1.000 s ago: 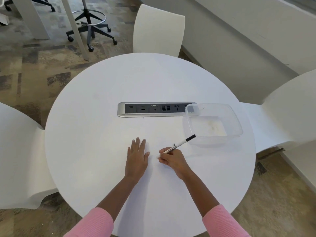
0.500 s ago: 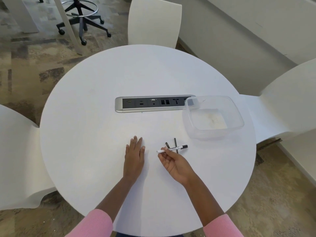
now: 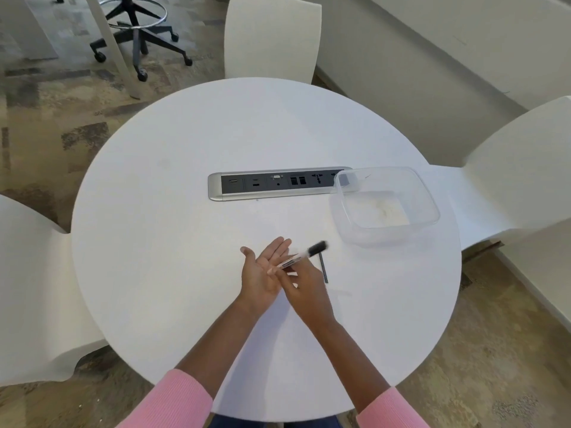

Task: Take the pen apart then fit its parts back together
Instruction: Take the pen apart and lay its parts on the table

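My right hand (image 3: 304,284) pinches a white pen body (image 3: 298,257) with a black end pointing up and to the right. Its lower tip rests over the palm of my left hand (image 3: 262,270), which lies palm up with fingers spread, just left of the right hand. A thin dark rod, a loose pen part (image 3: 323,267), lies on the white round table (image 3: 185,257) right beside my right hand. Other small parts, if any, are hidden under my hands.
A clear plastic container (image 3: 429,205) stands at the right of the table. A silver and black socket strip (image 3: 278,183) is set in the table's middle. White chairs (image 3: 272,35) surround the table; a wheeled stool base (image 3: 139,35) is on the floor beyond.
My left hand turned palm up and moved right to meet the right hand. The right hand lifted the pen body from the table and brought it over the left palm.
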